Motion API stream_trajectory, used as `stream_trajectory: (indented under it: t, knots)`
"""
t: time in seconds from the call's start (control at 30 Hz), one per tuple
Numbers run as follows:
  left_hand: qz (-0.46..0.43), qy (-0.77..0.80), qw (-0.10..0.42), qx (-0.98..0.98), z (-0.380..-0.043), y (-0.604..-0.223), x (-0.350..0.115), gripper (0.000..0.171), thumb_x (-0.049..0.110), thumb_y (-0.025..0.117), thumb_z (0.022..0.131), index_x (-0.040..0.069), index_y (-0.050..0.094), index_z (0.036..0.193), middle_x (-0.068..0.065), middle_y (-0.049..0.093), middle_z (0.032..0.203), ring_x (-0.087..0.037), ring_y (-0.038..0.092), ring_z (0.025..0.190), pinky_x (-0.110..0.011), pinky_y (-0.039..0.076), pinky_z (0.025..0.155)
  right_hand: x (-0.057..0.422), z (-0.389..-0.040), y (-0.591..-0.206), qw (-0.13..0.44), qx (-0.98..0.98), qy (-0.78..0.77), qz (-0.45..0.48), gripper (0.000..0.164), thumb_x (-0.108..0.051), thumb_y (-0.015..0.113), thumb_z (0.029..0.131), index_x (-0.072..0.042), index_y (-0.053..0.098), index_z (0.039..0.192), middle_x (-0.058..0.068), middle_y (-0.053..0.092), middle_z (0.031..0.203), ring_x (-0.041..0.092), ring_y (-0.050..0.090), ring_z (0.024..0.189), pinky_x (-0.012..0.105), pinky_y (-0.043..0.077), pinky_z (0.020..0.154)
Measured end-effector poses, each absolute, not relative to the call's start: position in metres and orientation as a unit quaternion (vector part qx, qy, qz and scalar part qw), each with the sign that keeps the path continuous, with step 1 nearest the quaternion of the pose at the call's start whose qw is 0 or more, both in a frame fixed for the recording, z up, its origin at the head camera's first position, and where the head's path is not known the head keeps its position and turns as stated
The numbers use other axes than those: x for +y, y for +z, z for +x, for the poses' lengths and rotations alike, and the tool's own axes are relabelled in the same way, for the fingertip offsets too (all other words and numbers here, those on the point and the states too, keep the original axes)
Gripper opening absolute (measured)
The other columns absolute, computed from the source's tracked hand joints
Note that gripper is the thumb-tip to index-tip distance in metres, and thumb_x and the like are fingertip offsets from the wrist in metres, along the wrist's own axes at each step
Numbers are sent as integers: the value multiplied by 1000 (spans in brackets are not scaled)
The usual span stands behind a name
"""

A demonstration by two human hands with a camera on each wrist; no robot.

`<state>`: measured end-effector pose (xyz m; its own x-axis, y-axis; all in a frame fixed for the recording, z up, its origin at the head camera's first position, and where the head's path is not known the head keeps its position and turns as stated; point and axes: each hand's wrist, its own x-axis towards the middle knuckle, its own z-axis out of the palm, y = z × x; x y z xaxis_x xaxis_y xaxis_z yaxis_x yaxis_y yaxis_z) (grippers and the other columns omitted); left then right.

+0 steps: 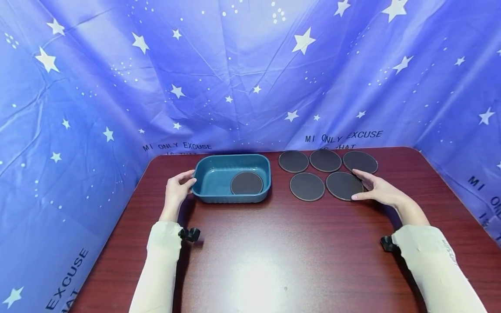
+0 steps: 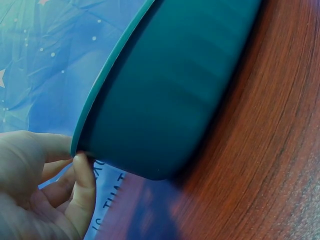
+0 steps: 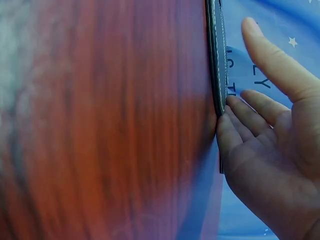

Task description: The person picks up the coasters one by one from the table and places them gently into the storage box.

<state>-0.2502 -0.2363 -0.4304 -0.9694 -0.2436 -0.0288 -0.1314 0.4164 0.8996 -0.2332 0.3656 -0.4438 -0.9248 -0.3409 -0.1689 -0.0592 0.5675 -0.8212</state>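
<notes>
Left of the frame's centre, the left hand (image 1: 178,188) pinches the rim of a smooth blue-green tub (image 1: 232,199), a rounded rectangle; inside lies a thin dark disc (image 1: 246,183). At right, the right hand (image 1: 380,191) is spread wide at the edge of a matte round disc with stitched border (image 1: 343,185). Beside it, four similar discs (image 1: 307,187) lie flat on the reddish, wood-grained table (image 1: 282,243).

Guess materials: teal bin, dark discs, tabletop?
Teal bin: probably moulded plastic, glossy inside; highlights, ribbed walls.
Dark discs: likely leather or faux leather, matte; pale edge stitching in the right wrist view.
Tabletop: wood or laminate, can't tell which, semi-gloss; reddish grain, bright glare.
</notes>
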Motion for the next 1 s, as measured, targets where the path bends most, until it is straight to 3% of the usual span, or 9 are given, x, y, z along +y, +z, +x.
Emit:
stream_trajectory:
  t: [0.03, 0.07, 0.17, 0.27, 0.47, 0.67, 0.9, 1.0]
  knots:
    - [111, -528, 53, -841, -250, -430, -237, 38, 12, 65, 96, 9, 63, 135, -20, 64, 130, -12, 65, 83, -13, 53, 61, 365, -234, -445, 156, 872, -449, -118, 97, -14, 75, 88, -2, 11, 159, 31, 7, 163, 56, 10, 146, -5, 29, 94]
    - [111, -527, 53, -841, -250, -430, -237, 38, 12, 65, 96, 9, 63, 135, -20, 64, 130, -9, 65, 81, -12, 53, 61, 365, -234, -445, 156, 874, -444, -121, 97, -14, 75, 87, -1, 12, 159, 31, 7, 163, 57, 11, 146, 0, 32, 102]
    - [110, -526, 55, -841, -249, -431, -238, 38, 12, 65, 96, 8, 63, 134, -20, 65, 129, -2, 61, 74, -13, 53, 61, 362, -235, -445, 156, 881, -428, -129, 98, -14, 77, 86, -2, 12, 159, 33, 7, 162, 59, 12, 145, 34, 32, 120]
    - [107, -526, 60, -842, -249, -431, -238, 38, 12, 65, 96, 8, 64, 134, -20, 65, 128, 3, 59, 70, -13, 53, 61, 359, -235, -443, 151, 890, -409, -134, 102, -14, 79, 84, -1, 11, 159, 35, 8, 161, 62, 14, 143, 67, 22, 111]
    - [103, -527, 67, -841, -249, -432, -238, 37, 10, 66, 95, 6, 64, 132, -21, 66, 127, 3, 59, 69, -13, 52, 58, 354, -233, -441, 130, 912, -363, -139, 105, -20, 83, 80, 3, 15, 157, 39, 16, 157, 63, 23, 139, 70, 27, 109]
    - [103, -531, 62, -839, -250, -435, -238, 37, 11, 66, 95, 7, 64, 133, -21, 66, 127, 1, 58, 67, -13, 51, 58, 356, -232, -445, 87, 922, -339, -162, 101, -20, 85, 77, 5, 25, 154, 37, 26, 152, 55, 28, 138, 71, 30, 106]
    - [103, -526, 63, -842, -250, -434, -237, 38, 12, 66, 96, 8, 64, 133, -21, 65, 128, 3, 57, 66, -12, 51, 58, 356, -233, -447, 34, 930, -311, -192, 96, -21, 88, 73, 5, 36, 149, 33, 33, 145, 51, 31, 130, 67, 32, 99]
    - [104, -527, 62, -841, -250, -432, -237, 38, 12, 66, 96, 8, 64, 133, -20, 65, 128, 3, 57, 66, -13, 52, 58, 356, -233, -446, 25, 933, -303, -195, 96, -22, 88, 73, 5, 36, 149, 32, 33, 143, 48, 34, 125, 58, 38, 93]
